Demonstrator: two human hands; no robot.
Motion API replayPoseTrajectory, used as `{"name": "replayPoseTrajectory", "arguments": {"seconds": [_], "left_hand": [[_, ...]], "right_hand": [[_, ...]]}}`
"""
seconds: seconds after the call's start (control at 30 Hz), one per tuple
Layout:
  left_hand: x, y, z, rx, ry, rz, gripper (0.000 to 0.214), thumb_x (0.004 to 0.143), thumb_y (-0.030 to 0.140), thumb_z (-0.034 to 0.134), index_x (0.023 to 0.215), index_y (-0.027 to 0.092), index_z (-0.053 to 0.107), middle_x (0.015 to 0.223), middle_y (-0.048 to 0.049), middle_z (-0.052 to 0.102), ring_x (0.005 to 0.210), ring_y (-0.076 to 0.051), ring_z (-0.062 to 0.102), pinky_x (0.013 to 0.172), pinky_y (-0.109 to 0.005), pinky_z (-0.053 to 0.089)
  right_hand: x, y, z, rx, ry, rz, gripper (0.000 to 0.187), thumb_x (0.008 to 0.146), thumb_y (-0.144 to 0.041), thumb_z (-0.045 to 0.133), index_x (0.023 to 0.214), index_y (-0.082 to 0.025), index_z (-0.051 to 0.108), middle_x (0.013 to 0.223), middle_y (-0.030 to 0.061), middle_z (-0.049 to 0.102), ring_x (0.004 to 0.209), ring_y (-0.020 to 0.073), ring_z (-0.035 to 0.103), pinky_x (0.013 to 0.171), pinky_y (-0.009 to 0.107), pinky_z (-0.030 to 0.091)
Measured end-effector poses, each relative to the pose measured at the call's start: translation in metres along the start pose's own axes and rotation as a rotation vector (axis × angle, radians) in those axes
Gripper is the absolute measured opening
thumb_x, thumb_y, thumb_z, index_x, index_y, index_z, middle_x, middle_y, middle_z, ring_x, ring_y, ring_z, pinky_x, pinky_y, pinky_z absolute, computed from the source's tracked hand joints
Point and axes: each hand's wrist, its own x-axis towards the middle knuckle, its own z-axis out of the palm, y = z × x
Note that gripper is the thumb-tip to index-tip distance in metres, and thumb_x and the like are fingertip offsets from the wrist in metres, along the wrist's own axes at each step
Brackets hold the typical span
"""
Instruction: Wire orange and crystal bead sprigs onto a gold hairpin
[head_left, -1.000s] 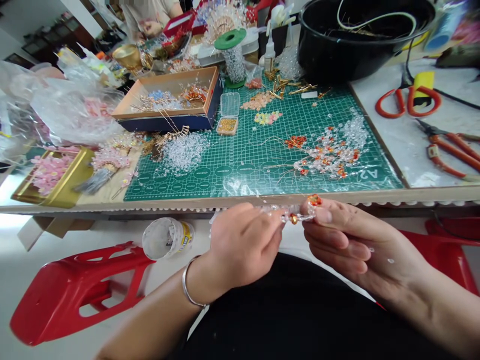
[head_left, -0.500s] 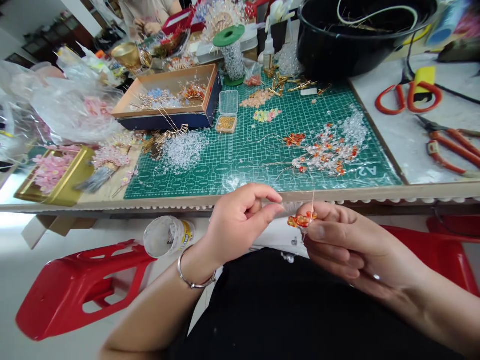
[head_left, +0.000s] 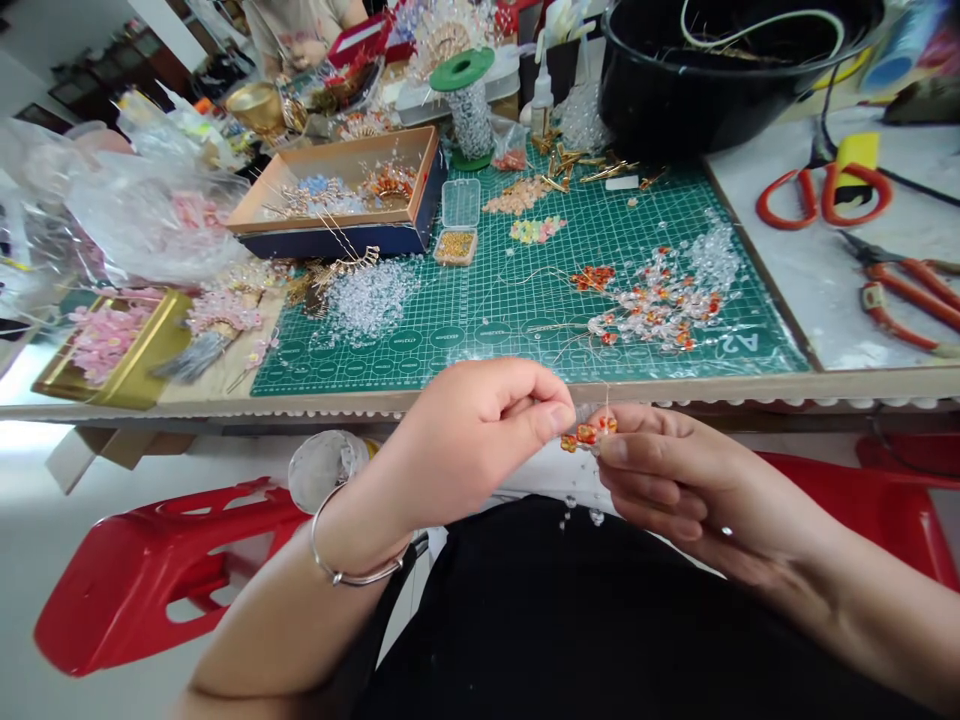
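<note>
A green cutting mat (head_left: 517,300) covers the middle of the workbench (head_left: 825,290), giving loose pieces a flat bed that keeps them in easy reach. At its back stands a big black basin (head_left: 720,90); to the left an open cardboard box (head_left: 341,190) keeps finished sprigs together. Red-handled scissors (head_left: 821,195) lie off to the right, clear of the beads. On the mat a heap of clear and orange bead sprigs (head_left: 660,295) is spread out, likely so single ones can be picked.

Below the bench edge, over the lap, the left hand (head_left: 472,440) is closed, thumb and forefinger pinched together, seemingly on a fine wire too thin to make out. The right hand (head_left: 675,480) pinches a small orange bead cluster (head_left: 589,434) between thumb and fingertips, steadying it just beside the left thumb; a few clear beads dangle beneath.
</note>
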Motion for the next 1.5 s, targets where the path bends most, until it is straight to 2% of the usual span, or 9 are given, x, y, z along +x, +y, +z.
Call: {"name": "replayPoseTrajectory", "arguments": {"seconds": [0.2,0.37,0.5,0.6,0.73,0.93,1.17,1.37,1.5], "left_hand": [[-0.009,0.01,0.014,0.112,0.114,0.077,0.019,0.097,0.02,0.057,0.08,0.019,0.065,0.061,0.0059,0.057,0.055,-0.009,0.049,0.054,-0.024,0.039],[-0.018,0.008,0.019,0.086,0.143,0.025,0.017,0.098,0.025,0.059,0.087,0.019,0.07,0.062,0.0051,0.063,0.054,-0.01,0.053,0.055,-0.025,0.043],[-0.017,0.002,0.015,0.019,0.071,-0.03,0.017,0.099,0.025,0.06,0.092,0.02,0.075,0.082,0.0007,0.077,0.071,-0.014,0.068,0.06,-0.025,0.049],[-0.013,0.0,0.017,-0.13,0.088,-0.032,0.015,0.098,0.027,0.063,0.096,0.02,0.077,0.092,-0.0016,0.081,0.08,-0.017,0.074,0.062,-0.024,0.055],[-0.012,-0.001,0.027,-0.124,0.099,0.098,0.015,0.098,0.02,0.062,0.096,0.018,0.076,0.093,-0.0017,0.082,0.083,-0.015,0.076,0.07,-0.023,0.058],[-0.019,-0.01,0.038,0.251,0.165,0.39,0.018,0.098,0.013,0.057,0.108,0.016,0.072,0.078,-0.0008,0.079,0.064,-0.014,0.069,0.065,-0.028,0.053],[-0.02,-0.008,0.038,0.125,0.25,0.333,0.013,0.099,0.015,0.059,0.104,0.019,0.07,0.092,-0.0009,0.081,0.08,-0.014,0.075,0.072,-0.024,0.056],[-0.023,-0.009,0.043,0.217,0.229,0.434,0.016,0.101,0.015,0.054,0.111,0.017,0.066,0.086,-0.0008,0.08,0.068,-0.013,0.071,0.069,-0.028,0.054],[-0.024,-0.01,0.041,0.406,0.212,0.485,0.024,0.098,0.01,0.05,0.113,0.011,0.068,0.068,0.0003,0.069,0.055,-0.013,0.058,0.057,-0.029,0.045]], "right_hand": [[0.004,-0.001,0.0,0.083,0.034,-0.002,0.036,0.075,-0.032,0.087,0.066,-0.018,0.056,0.049,-0.0101,0.037,0.039,0.0001,0.015,0.035,0.013,0.021],[0.006,-0.002,0.002,0.112,0.084,-0.044,0.032,0.074,-0.028,0.087,0.065,-0.018,0.058,0.05,-0.0094,0.037,0.04,0.0008,0.017,0.035,0.014,0.022],[0.008,-0.001,0.003,0.088,0.112,-0.08,0.029,0.072,-0.026,0.087,0.066,-0.018,0.06,0.049,-0.0092,0.037,0.04,0.001,0.018,0.036,0.016,0.021],[0.008,-0.001,0.006,0.048,0.137,-0.106,0.026,0.072,-0.027,0.088,0.07,-0.018,0.064,0.047,-0.0097,0.035,0.041,0.0017,0.018,0.037,0.016,0.021],[0.005,-0.002,0.008,0.013,0.162,-0.136,0.03,0.073,-0.036,0.089,0.071,-0.018,0.065,0.046,-0.0093,0.034,0.041,0.0021,0.018,0.036,0.017,0.019],[0.001,-0.005,0.004,0.063,0.121,-0.123,0.031,0.079,-0.032,0.084,0.065,-0.019,0.061,0.049,-0.0085,0.036,0.04,0.0012,0.017,0.035,0.016,0.02],[0.001,-0.006,0.004,0.139,0.106,-0.122,0.03,0.079,-0.03,0.085,0.065,-0.018,0.061,0.051,-0.0077,0.04,0.042,0.0015,0.017,0.034,0.012,0.025],[-0.002,-0.004,0.006,0.123,0.12,-0.141,0.032,0.08,-0.032,0.084,0.063,-0.018,0.06,0.051,-0.0075,0.039,0.042,0.0018,0.016,0.035,0.014,0.024],[-0.002,-0.004,0.006,0.118,0.125,-0.15,0.029,0.081,-0.029,0.082,0.064,-0.019,0.06,0.052,-0.0074,0.039,0.042,0.0024,0.014,0.035,0.014,0.024]]}}
